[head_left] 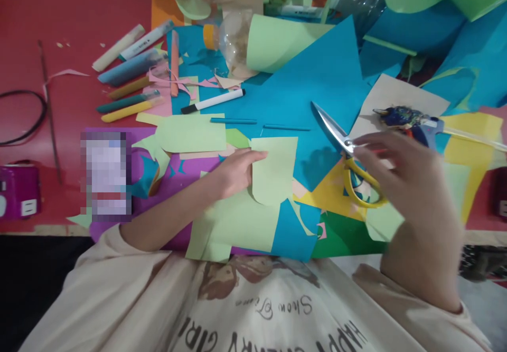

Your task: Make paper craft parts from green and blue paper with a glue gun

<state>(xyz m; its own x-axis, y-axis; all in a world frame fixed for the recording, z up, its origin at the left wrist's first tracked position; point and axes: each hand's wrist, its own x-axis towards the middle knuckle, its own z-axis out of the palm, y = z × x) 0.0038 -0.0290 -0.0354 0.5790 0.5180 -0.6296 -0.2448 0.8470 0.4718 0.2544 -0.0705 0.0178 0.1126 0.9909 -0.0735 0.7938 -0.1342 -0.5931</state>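
Pale green cutout in left hand, scissors by the right

So the pale green cutout [275, 175] is mid-scene over the papers on the tabletop [24, 66], and the left hand [235, 175] has its left edge gripped, one digit on top. The other fingers are mostly tucked out of sight. Right hand [412, 177] is kinda blurry, fingers curved right at the pivot of the yellow-handled scissors [348, 148]; can't tell if it's actually gripping them. It also covers part of the blue glue gun [430, 124].

Cutout's long axis runs near to far, straight end far, rounded end near. Scissors lie diagonally, closed-looking blades pointing far-left, handles near-right. The glue gun's nozzle points left.

Purple case [19, 191] is cut off at the left edge, phone [108, 175] screen is pixelated, and the print on the markers [140, 43] is too small to read. Shirt [277, 304] reads upside down: "Show Time", then "HAPPY", a word lost in the folds, and "GIRL".
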